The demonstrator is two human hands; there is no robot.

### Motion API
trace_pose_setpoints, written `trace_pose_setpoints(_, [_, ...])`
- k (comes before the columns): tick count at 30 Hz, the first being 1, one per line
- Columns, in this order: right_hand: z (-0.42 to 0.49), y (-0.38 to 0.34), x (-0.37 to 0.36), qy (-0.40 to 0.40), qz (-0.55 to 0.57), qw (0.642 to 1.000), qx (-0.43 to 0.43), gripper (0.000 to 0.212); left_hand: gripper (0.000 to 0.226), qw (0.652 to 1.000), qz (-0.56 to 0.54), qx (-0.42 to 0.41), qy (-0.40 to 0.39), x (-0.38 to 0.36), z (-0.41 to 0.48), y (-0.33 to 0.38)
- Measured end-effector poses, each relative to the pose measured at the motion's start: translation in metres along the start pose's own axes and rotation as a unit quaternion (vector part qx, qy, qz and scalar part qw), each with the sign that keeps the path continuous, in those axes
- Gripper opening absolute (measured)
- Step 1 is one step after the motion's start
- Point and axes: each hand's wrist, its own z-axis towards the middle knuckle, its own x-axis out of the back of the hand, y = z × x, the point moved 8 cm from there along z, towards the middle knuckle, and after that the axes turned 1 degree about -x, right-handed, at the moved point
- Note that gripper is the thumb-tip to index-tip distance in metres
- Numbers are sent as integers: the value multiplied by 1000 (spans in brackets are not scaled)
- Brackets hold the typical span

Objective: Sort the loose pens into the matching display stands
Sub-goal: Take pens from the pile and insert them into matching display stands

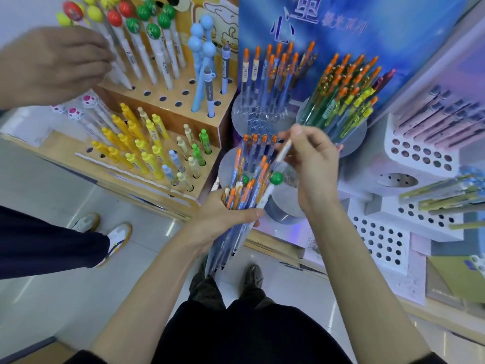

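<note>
Over the pen-filled round stand [225,167], left hand [222,218] grips a bundle [240,197], right hand [313,166] pinches a pen [284,151].

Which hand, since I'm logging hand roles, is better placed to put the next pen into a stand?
Right. The right hand pinches a single pen beside the clear round stands, while the left hand is full, gripping the bundle of pens.

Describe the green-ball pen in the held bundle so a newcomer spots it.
Start at the blue display board; below it, the grip of the left hand holds a bundle of slim orange-capped pens. On the bundle's right edge stands a white-barrelled pen with a large green ball top; its neighbours carry orange caps.
</note>
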Motion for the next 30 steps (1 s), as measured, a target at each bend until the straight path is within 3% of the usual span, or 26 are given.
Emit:
trace_pose_setpoints(7, [6,-36,3,-12,-117,978,170,14,19,995,-28,20,95,17,-9,-27])
trace_pose_setpoints(10, [5,-22,-2,-32,-183,962,201,15,29,989,-65,0,135,25,-11,-25])
trace_pose_setpoints(14, [1,-13,3,-23,-239,937,255,7,21,984,-72,-2,164,37,-14,-28])
trace_pose_setpoints(30, [-8,-3,-1,13,-257,907,334,9,16,982,-92,-21,165,50,-9,-25])
